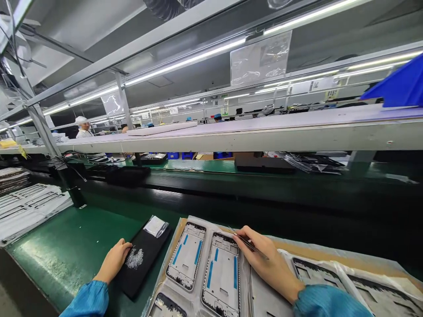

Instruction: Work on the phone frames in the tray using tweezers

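Observation:
My right hand (264, 259) grips a pair of metal tweezers (249, 245), its tips by the top edge of a phone frame (222, 273) with blue strips. Another phone frame (187, 253) lies to its left in the same white tray (246, 281). At the black pad (145, 264), my left hand (114, 259) has its fingers closed together beside a heap of tiny clear parts (135, 258). Whatever those fingertips hold is too small to make out. A small clear bag with a white label (156, 226) rests on the pad's far end.
More phone frames (380, 290) lie in trays at the right, over brown cardboard (350, 259). Stacked white trays (33, 204) sit on the green bench (76, 237) at left. A long shelf (231, 140) crosses ahead, with a blue bin (399, 86) and a person (83, 127) beyond.

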Motion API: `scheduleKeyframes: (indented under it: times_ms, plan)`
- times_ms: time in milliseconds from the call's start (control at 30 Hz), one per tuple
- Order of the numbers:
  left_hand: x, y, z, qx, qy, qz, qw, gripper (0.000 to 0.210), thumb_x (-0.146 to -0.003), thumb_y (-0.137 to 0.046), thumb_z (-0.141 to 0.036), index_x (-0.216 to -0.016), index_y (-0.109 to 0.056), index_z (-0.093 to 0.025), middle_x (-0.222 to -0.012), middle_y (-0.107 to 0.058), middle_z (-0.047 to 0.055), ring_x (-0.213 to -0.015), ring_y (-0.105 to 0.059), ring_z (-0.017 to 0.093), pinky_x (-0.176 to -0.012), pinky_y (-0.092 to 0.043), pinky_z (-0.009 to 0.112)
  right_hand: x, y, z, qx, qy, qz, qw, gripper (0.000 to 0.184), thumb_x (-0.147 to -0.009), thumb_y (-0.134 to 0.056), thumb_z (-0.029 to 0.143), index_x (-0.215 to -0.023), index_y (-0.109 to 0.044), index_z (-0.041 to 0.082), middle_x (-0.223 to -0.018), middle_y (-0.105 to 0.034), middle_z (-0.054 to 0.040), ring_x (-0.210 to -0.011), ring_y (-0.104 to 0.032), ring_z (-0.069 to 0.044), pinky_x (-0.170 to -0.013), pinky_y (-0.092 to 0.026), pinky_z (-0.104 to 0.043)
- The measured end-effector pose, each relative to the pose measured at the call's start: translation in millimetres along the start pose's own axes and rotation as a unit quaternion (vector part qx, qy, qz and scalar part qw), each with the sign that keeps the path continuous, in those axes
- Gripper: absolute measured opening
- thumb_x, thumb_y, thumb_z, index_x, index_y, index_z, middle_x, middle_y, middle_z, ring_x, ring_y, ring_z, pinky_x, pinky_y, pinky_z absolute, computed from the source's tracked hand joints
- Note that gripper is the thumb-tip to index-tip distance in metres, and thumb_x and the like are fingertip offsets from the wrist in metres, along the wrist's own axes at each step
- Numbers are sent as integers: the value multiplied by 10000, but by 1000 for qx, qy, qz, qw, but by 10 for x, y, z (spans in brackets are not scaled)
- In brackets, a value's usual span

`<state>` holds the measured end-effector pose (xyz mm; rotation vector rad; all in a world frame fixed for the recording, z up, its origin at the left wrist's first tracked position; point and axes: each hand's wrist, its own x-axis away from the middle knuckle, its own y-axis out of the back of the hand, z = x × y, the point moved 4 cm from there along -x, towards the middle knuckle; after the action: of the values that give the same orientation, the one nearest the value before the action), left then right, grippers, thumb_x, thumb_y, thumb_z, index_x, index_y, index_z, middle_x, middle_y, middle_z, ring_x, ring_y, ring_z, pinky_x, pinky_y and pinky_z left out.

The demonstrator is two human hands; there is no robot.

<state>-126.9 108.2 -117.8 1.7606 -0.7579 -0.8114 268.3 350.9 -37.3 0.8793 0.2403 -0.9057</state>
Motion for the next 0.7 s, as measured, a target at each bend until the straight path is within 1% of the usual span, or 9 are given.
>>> scheduleKeyframes:
  times_ms: [100, 200, 333, 400, 467, 533, 567, 633, 700]
  plan:
    - [-44, 7, -30, -11, -10, 21, 1000, 348, -906, -354, -252, -943, -695, -190, -920, -641, 104, -898, -663, 241, -834, -494, 337, -6, 2, 4, -7, 0, 7, 1000, 265, -987, -428, 402, -786, -497, 244, -727, -577, -6, -624, -520, -183, -588, -408, -319]
    - [-100, 5, -50, -1, -13, 31, 999, 310, -897, -375, -265, -857, -675, -197, -898, -650, 96, -878, -660, 241, -822, -492, 336, -10, 3, 4, -10, -2, 12, 1000, 261, -989, -428, 394, -790, -499, 241, -738, -582, -6, -634, -527, -182, -601, -414, -319]
    - [-146, -3, -98, 37, -3, 8, 999, 261, -834, -384, -286, -687, -586, -210, -814, -646, 115, -800, -644, 266, -789, -485, 375, -1, 6, 6, -1, 0, 14, 1000, 251, -991, -422, 377, -798, -493, 234, -750, -582, -12, -649, -530, -181, -611, -413, -319]
    - [-178, 51, -145, 69, 3, -12, 998, 262, -791, -412, -380, -607, -520, -229, -723, -633, 114, -727, -630, 283, -748, -483, 401, 6, 7, 3, -1, -6, 18, 1000, 245, -992, -421, 367, -801, -490, 230, -760, -587, -13, -663, -537, -181, -619, -414, -315]
    - [-237, 189, -236, 112, 7, -33, 993, 343, -737, -438, -533, -558, -474, -243, -621, -596, 96, -629, -598, 283, -671, -475, 409, 6, 12, -1, -6, -11, 19, 1000, 242, -993, -417, 360, -805, -492, 227, -767, -587, -13, -671, -536, -179, -619, -409, -309]
    - [-299, 416, -414, 168, 5, -56, 984, 459, -689, -434, -682, -572, -476, -240, -558, -549, 65, -555, -555, 261, -598, -457, 391, -4, 22, 5, -15, -10, 11, 1000, 249, -992, -412, 355, -801, -501, 223, -756, -577, -9, -662, -522, -175, -609, -398, -303]
    - [-313, 548, -550, 200, 0, -67, 977, 513, -684, -425, -734, -610, -497, -231, -557, -539, 51, -544, -543, 248, -575, -450, 375, -11, 30, 16, -22, -8, 5, 1000, 254, -988, -417, 356, -795, -511, 220, -744, -573, -7, -654, -515, -173, -605, -394, -301]
    - [-271, 805, -925, 267, -23, -83, 960, 569, -733, -417, -767, -707, -537, -211, -591, -544, 31, -573, -545, 223, -576, -455, 340, -28, 49, 57, -53, -25, -10, 998, 254, -969, -457, 370, -788, -546, 215, -739, -587, -8, -658, -529, -173, -607, -406, -295]
    - [-128, 989, -1405, 333, -56, -83, 938, 528, -825, -444, -708, -781, -574, -198, -683, -589, 29, -643, -567, 193, -631, -471, 300, -32, 80, 146, -114, -66, -32, 991, 246, -942, -517, 399, -798, -586, 211, -763, -626, -16, -690, -576, -178, -616, -446, -280]
